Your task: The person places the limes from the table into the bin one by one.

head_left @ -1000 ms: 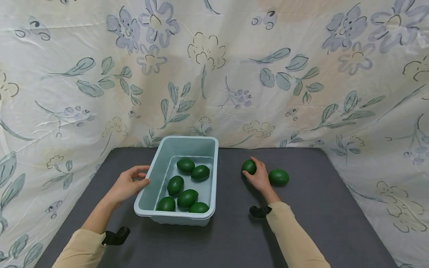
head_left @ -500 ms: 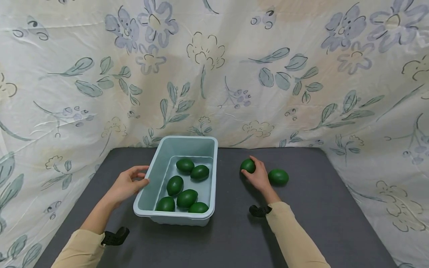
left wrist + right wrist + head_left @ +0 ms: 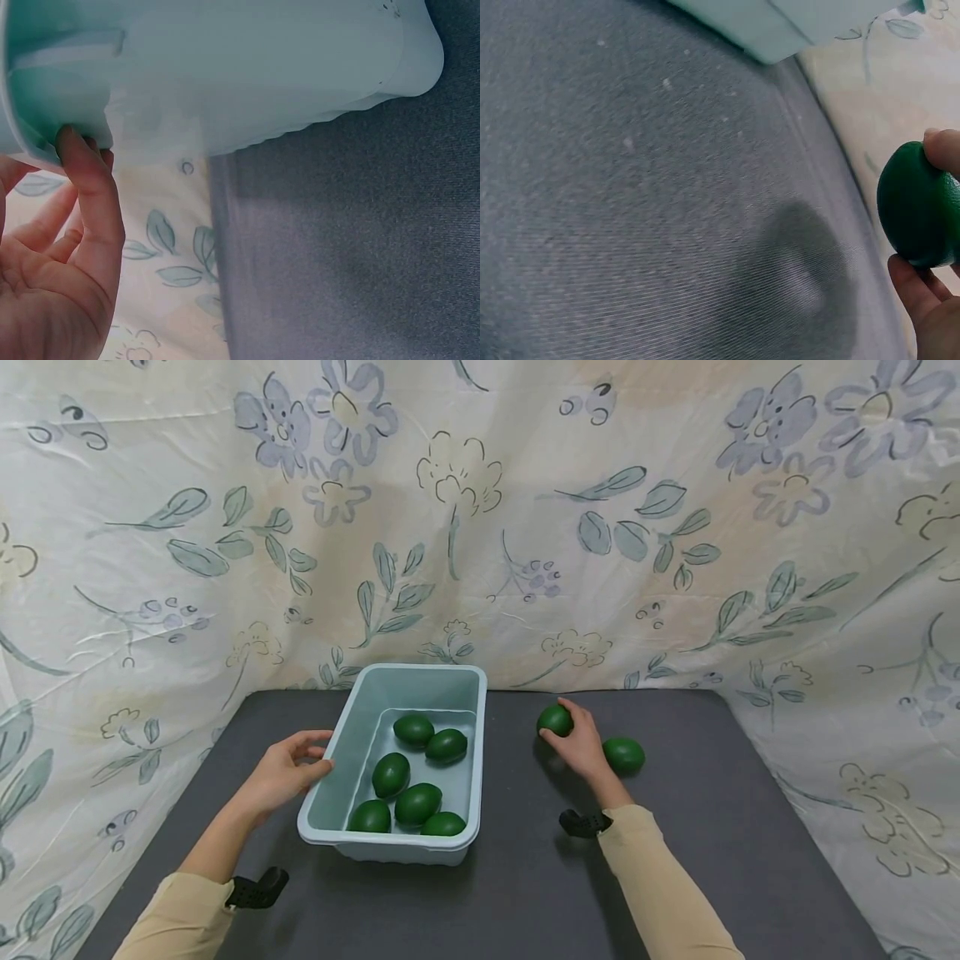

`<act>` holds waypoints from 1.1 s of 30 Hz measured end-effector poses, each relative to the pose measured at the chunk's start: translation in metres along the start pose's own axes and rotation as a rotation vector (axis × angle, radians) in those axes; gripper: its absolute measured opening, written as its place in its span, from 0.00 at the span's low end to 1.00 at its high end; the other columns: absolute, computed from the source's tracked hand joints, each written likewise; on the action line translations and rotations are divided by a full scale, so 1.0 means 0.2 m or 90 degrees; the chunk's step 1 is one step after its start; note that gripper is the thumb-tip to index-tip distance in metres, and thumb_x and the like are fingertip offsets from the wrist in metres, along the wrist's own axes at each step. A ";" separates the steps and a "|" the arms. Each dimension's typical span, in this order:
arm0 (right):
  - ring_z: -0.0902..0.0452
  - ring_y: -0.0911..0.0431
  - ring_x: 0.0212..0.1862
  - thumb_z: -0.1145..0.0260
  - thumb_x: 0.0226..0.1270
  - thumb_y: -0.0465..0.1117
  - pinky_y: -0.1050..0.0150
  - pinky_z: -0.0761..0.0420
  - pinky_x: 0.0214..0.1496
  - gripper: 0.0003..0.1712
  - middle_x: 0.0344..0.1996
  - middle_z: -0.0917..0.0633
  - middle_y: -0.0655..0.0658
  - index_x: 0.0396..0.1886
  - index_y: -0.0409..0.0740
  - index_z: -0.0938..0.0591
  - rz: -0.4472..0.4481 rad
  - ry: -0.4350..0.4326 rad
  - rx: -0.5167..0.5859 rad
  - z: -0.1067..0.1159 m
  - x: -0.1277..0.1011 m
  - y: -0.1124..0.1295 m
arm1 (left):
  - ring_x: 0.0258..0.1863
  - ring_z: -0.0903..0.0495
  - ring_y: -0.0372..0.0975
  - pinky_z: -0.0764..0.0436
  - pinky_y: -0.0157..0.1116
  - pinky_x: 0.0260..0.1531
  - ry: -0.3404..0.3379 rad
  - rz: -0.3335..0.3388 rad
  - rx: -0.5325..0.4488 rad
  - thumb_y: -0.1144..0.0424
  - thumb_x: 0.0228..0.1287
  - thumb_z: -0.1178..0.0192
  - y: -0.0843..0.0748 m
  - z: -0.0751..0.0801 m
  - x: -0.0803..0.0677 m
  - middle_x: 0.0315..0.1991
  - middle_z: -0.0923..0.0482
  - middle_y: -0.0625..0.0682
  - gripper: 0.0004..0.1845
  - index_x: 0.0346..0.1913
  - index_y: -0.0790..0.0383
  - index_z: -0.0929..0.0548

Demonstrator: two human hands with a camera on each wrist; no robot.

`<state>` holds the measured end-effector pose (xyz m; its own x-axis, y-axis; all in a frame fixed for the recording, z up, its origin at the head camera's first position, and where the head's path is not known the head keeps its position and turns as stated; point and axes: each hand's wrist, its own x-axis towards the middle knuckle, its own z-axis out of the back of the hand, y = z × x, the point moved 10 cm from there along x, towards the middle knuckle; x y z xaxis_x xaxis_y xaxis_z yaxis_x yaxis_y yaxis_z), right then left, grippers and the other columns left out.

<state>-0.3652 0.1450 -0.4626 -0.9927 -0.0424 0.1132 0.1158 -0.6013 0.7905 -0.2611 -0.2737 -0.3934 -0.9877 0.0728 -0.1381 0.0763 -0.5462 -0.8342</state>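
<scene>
Right of the bin (image 3: 465,689), the right hand (image 3: 581,747) is now lifting the pinched green fruit (image 3: 555,720), freeing it for carrying.

The right hand (image 3: 581,746) now holds its green avocado (image 3: 555,720) higher and a little farther back than a second ago — clear of the dark tabletop (image 3: 675,827), its shadow visible beneath in the right wrist view.
</scene>
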 end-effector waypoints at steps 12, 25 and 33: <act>0.32 0.42 0.53 0.35 0.60 0.48 0.47 0.29 0.49 0.40 0.61 0.38 0.34 0.69 0.47 0.41 0.032 0.001 0.007 0.06 0.02 0.14 | 0.37 0.21 0.43 0.20 0.39 0.29 0.000 0.004 0.003 0.64 0.62 0.42 0.00 -0.01 0.00 0.50 0.28 0.65 0.29 0.65 0.64 0.37; 0.33 0.44 0.55 0.34 0.59 0.46 0.49 0.28 0.51 0.39 0.63 0.37 0.37 0.69 0.48 0.40 0.080 0.010 0.020 0.09 0.03 0.34 | 0.36 0.21 0.44 0.21 0.39 0.30 -0.002 -0.004 0.000 0.64 0.62 0.43 0.00 0.00 0.00 0.50 0.29 0.66 0.29 0.65 0.64 0.38; 0.31 0.45 0.54 0.33 0.58 0.44 0.49 0.26 0.50 0.39 0.61 0.36 0.37 0.68 0.48 0.39 0.119 0.009 0.028 0.10 0.03 0.45 | 0.36 0.21 0.44 0.21 0.39 0.29 -0.004 -0.007 0.002 0.64 0.62 0.43 0.00 0.00 0.00 0.49 0.29 0.65 0.29 0.65 0.64 0.38</act>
<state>-0.3593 0.1073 -0.3786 -0.9541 -0.1613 0.2524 0.2993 -0.5466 0.7821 -0.2604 -0.2738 -0.3924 -0.9895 0.0732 -0.1248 0.0647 -0.5474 -0.8344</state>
